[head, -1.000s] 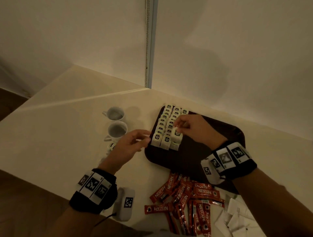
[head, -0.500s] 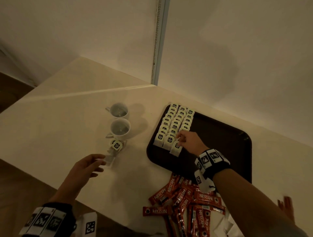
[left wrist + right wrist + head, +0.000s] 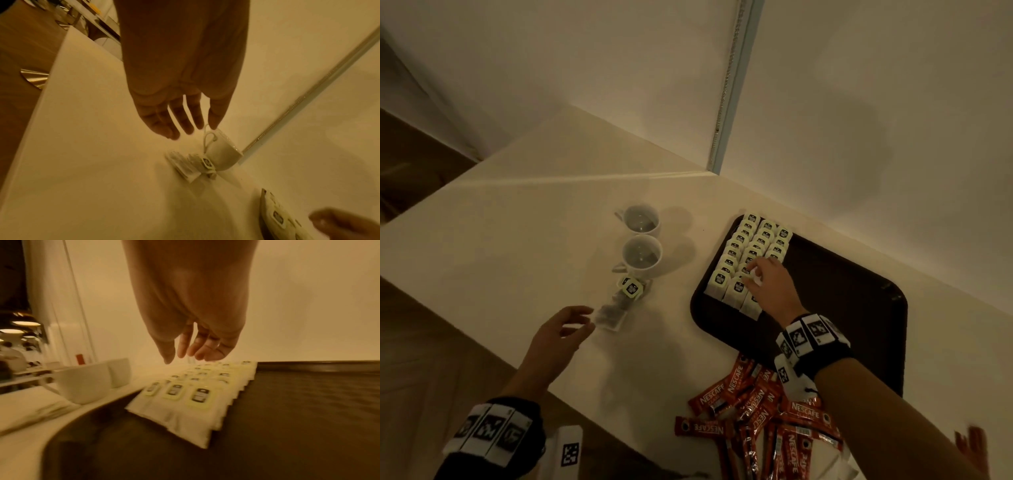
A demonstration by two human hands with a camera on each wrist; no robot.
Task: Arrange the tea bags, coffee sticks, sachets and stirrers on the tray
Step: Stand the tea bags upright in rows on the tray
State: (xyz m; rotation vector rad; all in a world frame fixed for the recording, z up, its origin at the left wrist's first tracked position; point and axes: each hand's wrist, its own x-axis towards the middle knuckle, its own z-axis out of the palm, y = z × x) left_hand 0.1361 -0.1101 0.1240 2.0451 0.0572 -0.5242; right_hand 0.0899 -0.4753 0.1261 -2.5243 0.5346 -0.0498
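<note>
A dark brown tray (image 3: 842, 308) (image 3: 287, 402) lies on the white table. Its left end holds three neat rows of white tea bags (image 3: 743, 253) (image 3: 197, 386). My right hand (image 3: 751, 274) (image 3: 185, 356) hovers over the near end of those rows, fingers loosely extended and touching them, gripping nothing. A few loose tea bags (image 3: 616, 313) (image 3: 185, 167) lie on the table beside the cups. My left hand (image 3: 585, 318) (image 3: 185, 129) is open just short of them, fingers straight. Red coffee sticks (image 3: 756, 407) are heaped at the table's near edge.
Two white cups (image 3: 642, 255) (image 3: 222, 152) (image 3: 82, 382) stand left of the tray, right behind the loose tea bags. White sachets (image 3: 839, 460) show partly beneath my right forearm. Walls close the far side. Another person's fingers (image 3: 969, 445) appear at the bottom right.
My left hand has drawn back from the tray's left edge and swung left toward the loose tea bags by the cups. The right hand has stayed over the tea-bag rows.
</note>
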